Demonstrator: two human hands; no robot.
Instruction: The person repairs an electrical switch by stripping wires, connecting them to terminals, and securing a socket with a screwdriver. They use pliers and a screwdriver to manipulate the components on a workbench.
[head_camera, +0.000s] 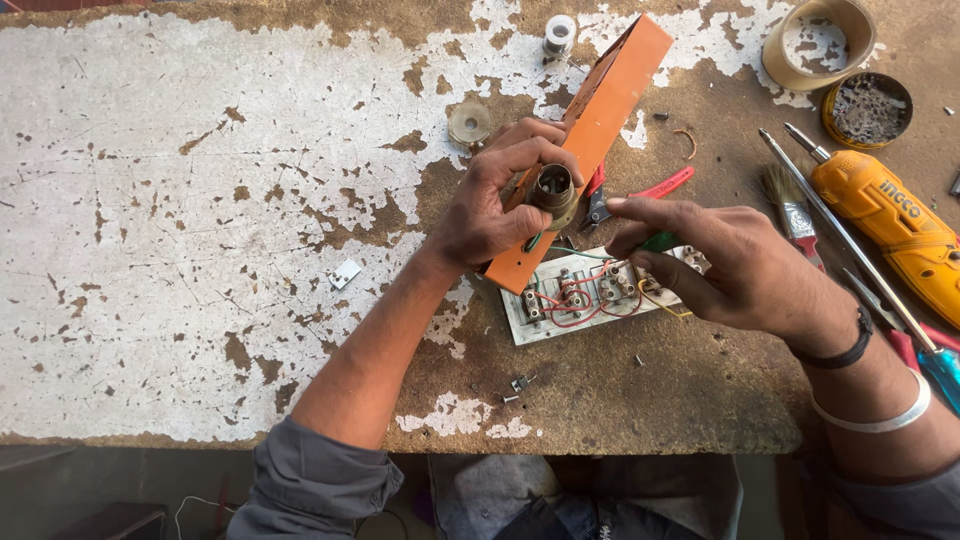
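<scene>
**Hands at a wired socket board**

Peeling white paint covers the worn workbench (150, 200). Left hand (490, 205) grips a round brass holder (553, 192) against an orange board (590, 140). Right hand (735, 265) pinches a green-handled tool (658, 241) just above the wired switch plate (590, 295).

My table (180, 250) is a worn board, its white paint flaking off to bare brown. On it lie a white switch plate (590, 295) with red wiring facing up, red-handled pliers (640, 192), a small brush (790, 205), an orange power drill (895, 215) and a long screwdriver (850, 250). Near the far edge sit a tape roll (820, 42), a round tin (866, 108) of what look like small bits, a white spool (558, 33) and a clear cap (468, 122). A small white plate (345, 272) and loose screws (515, 388) lie nearer me.
</scene>
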